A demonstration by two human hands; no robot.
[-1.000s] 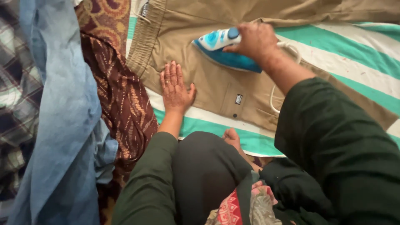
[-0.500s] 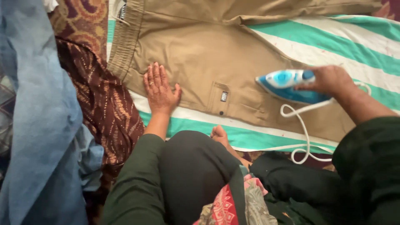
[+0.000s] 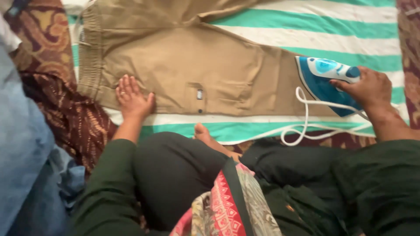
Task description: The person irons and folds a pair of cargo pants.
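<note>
Trousers, khaki cotton twill [image 3: 183, 65], laid flat with the elasticated waistband beside the left hand and one leg running across toward the right hand. Fabric smooth over the seat; a patch pocket with a small dark label and a dark button sits between the two hands, nearer the left.

Left hand [image 3: 132, 99]: open, palm down, fingers spread a little, pressed flat on the lower edge of the trousers just below the waistband. A ring shows on one finger.

Right hand [image 3: 368, 89]: closed around the handle of a blue and white plastic steam iron [image 3: 326, 78], whose pointed soleplate rests on the trouser leg, tip aimed away from the wearer's body. White power cord [image 3: 306, 118] loops from the iron's heel, below the right hand.

Underlay: striped cloth, teal and white bands [image 3: 315, 26], beneath the trousers and beyond both hands.

Beside the left hand, outward: dark brown patterned fabric [image 3: 65, 113], then pale blue cloth [image 3: 22, 144]. Bare foot [image 3: 202, 131] just below the pocket.
</note>
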